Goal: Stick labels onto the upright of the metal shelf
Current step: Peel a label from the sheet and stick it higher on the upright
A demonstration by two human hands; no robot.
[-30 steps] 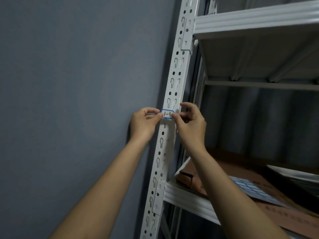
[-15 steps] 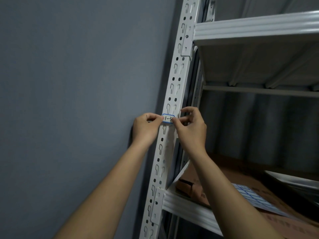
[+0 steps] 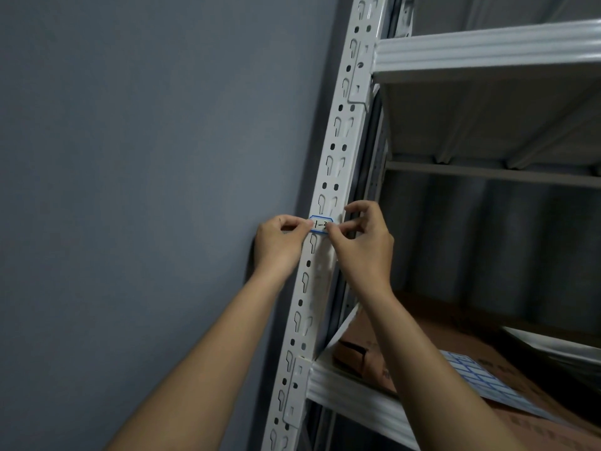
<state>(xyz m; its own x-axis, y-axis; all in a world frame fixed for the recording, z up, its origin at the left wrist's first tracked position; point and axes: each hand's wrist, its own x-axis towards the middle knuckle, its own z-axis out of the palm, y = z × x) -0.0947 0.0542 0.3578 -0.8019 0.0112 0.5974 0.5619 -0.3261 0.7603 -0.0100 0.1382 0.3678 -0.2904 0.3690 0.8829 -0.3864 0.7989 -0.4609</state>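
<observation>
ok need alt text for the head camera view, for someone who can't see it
Two bare hands hold a small blue-bordered label against the white slotted upright of a metal shelf, the left hand at its left end and the right hand at its right. A grey wall is left of the upright; a sheet of blank labels lies on cardboard on the lower shelf.

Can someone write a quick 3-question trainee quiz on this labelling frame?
1. True or false: the label lies across the front of the white upright.
2. Which hand touches the label's wall-side end? A) left hand B) right hand C) neither
3. Fill in: the spare label sheet lies on the brown ____ on the lower shelf.

Key: 1 true; 2 A; 3 cardboard.
</observation>
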